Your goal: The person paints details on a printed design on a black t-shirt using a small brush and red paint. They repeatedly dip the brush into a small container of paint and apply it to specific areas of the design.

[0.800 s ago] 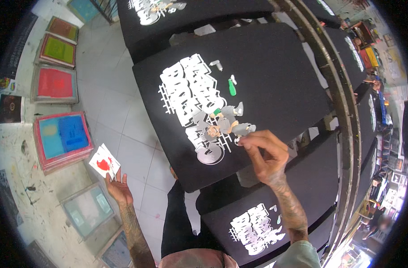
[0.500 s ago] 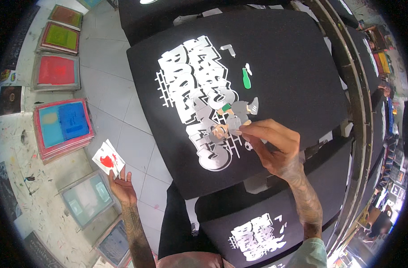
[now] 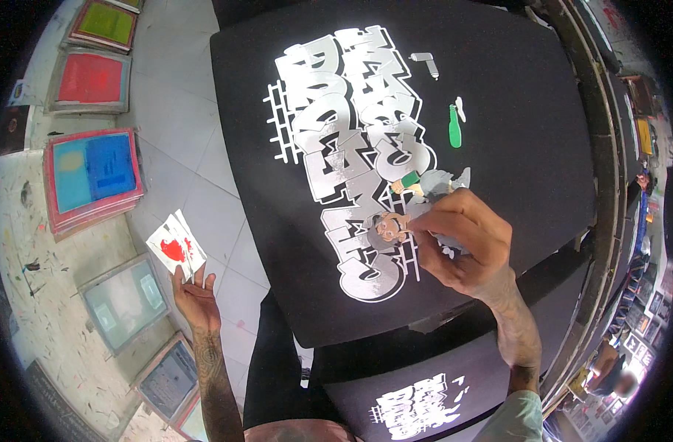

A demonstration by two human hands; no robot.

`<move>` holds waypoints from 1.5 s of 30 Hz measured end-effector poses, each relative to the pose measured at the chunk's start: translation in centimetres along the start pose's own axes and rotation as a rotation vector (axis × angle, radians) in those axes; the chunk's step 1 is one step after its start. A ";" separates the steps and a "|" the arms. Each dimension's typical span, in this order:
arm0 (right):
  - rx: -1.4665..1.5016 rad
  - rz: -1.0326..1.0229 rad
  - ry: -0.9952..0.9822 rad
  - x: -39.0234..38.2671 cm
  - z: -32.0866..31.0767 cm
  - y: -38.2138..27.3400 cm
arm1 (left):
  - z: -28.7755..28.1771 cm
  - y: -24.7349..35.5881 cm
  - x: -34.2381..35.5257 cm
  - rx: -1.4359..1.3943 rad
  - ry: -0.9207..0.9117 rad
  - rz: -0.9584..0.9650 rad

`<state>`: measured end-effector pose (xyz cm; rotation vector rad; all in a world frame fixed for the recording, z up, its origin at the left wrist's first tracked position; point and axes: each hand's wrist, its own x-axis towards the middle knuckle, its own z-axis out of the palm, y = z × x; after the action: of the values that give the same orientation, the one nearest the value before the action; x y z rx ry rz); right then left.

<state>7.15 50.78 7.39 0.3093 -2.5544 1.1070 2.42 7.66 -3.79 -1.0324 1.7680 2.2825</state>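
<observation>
My left hand (image 3: 198,303) holds several white paper or card pieces (image 3: 167,237) out to the left, by their lower edge. A wet-looking red blot (image 3: 173,250) marks the top one. My right hand (image 3: 465,239) is closed in a pinch over the black fabric (image 3: 521,125). Whatever sits between its fingertips is too small or hidden to name. The tips are beside the face of a printed cartoon figure (image 3: 388,228), and the hand covers part of the figure's body. Large white and grey block lettering (image 3: 325,110) fills the fabric's left half. A green printed bottle (image 3: 454,127) lies to its right.
On the left, a paint-marked counter (image 3: 27,309) bears framed printing screens (image 3: 93,77) in red, blue and pale green. A second black printed piece (image 3: 417,405) is nearer to me. A metal rail (image 3: 598,147) runs along the right. Tiled floor (image 3: 174,147) shows between.
My view has shifted and come closer to the print. The right fingertips have moved from the figure's chest toward its face, still pinched. The left hand keeps its hold on the cards.
</observation>
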 end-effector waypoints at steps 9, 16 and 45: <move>-0.065 -0.011 0.042 0.1 -0.3 -0.2 | 0.0 -1.4 -1.1 -0.035 0.008 -0.006; -0.127 -0.007 0.055 -0.4 -0.8 -0.2 | 0.0 -2.5 -1.6 -0.051 -0.034 0.010; -0.192 -0.032 -0.002 0.0 -1.9 -1.0 | -0.7 -3.9 -1.5 -0.059 -0.075 -0.038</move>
<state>7.91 51.50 9.23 0.3012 -2.6221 0.8416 5.66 8.84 -6.30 -0.9675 1.6480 2.3316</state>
